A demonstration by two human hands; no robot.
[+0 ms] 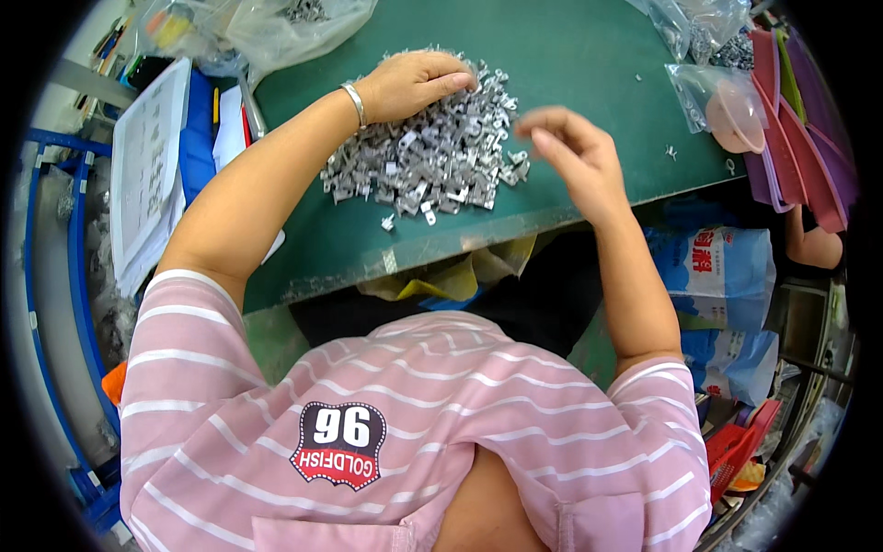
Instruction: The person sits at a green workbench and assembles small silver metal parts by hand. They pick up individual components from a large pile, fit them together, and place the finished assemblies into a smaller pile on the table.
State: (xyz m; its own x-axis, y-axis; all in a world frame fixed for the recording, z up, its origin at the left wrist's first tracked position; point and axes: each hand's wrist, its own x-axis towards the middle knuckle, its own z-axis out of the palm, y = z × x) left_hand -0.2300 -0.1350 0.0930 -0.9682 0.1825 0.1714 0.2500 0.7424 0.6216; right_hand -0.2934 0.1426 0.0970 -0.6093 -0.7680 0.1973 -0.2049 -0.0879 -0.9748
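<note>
A heap of small silvery metal brackets [418, 161] lies on the green tabletop [607, 69]. My left hand [414, 85], with a metal bangle at its wrist, is over the far edge of the heap. Its fingers are bent and held together against the thumb; whatever they may grip is hidden. To the right of the heap, my right hand [579, 161] is above the table, fingers curved and thumb apart from them. Its fingertips are slightly blurred, and nothing shows between them. A few single brackets lie at the heap's near edge.
Clear plastic bags [294, 37] lie at the far left, near a clipboard with papers [147, 175]. At right are a translucent pink cup [734, 120] and pink and purple bins [800, 138]. Blue-white sacks [722, 276] stand below the table edge. Another person's arm [811, 241] shows far right.
</note>
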